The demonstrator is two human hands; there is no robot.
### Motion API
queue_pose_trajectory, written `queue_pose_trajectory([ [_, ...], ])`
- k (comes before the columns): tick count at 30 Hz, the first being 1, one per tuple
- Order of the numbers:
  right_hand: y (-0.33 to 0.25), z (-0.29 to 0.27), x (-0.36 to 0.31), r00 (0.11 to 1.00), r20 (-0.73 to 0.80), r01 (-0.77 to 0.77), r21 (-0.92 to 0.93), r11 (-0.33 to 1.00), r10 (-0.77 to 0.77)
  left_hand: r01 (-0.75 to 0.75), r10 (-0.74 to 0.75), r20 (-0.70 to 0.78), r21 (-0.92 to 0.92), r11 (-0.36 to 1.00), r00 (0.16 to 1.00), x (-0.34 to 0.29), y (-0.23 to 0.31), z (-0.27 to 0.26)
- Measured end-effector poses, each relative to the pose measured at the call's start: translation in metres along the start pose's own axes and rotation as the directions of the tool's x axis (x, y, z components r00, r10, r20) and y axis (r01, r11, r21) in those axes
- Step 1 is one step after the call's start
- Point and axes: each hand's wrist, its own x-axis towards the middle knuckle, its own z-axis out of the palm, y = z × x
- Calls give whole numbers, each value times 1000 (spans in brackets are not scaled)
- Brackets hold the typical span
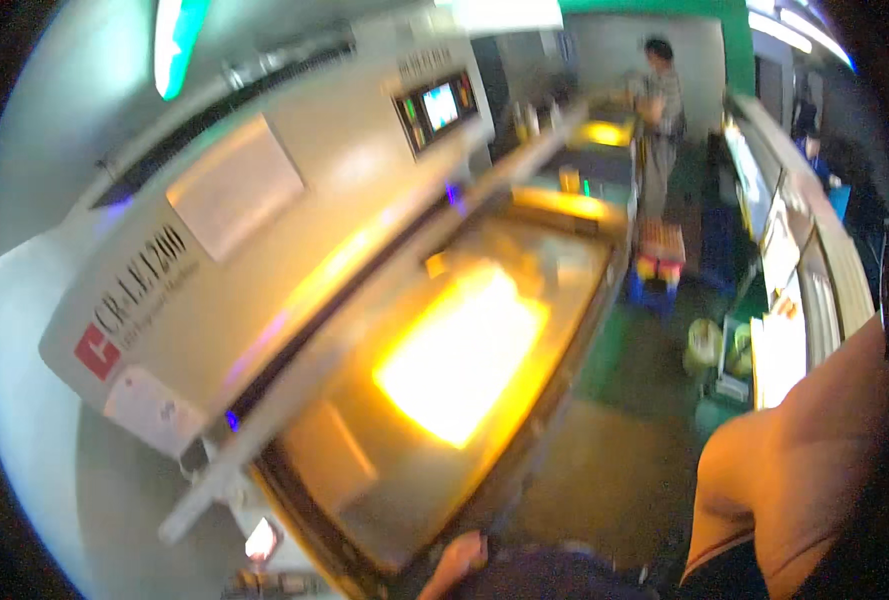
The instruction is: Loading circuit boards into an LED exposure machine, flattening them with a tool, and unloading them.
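Observation:
My left hand point(459, 560) shows at the lower edge, beside the near corner of a dark-framed glass bed point(349, 525). It is small and blurred, so its fingers and any contact with the frame cannot be made out. A bright yellow-white glowing rectangle point(461, 355) fills the middle of the glass. A bare bent arm point(814, 460), apparently my right, rises at the right edge; its hand is not visible. Behind the bed stands a large cream machine point(339, 165) with a small control screen point(440, 106) and a pale rectangular panel point(234, 187) on its front.
A person point(659, 110) stands at the far end, near another yellow-lit surface point(604, 133). Stacked crates point(659, 250) sit on the green floor. To the right runs a bench with bright white panels point(779, 360); a pale round container point(704, 343) stands below it.

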Motion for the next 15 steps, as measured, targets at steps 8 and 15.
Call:
queue_pose_trajectory([
  [8, -13, 36, 73, 975, -68, 216, 45, 975, -213, 547, -548, 145, -456, 702, 824, -2, -11, -63],
  [15, 13, 70, 51, 970, -9, 244, -49, 969, -245, 532, -620, 73, -599, 598, 781, -18, 19, -102],
])
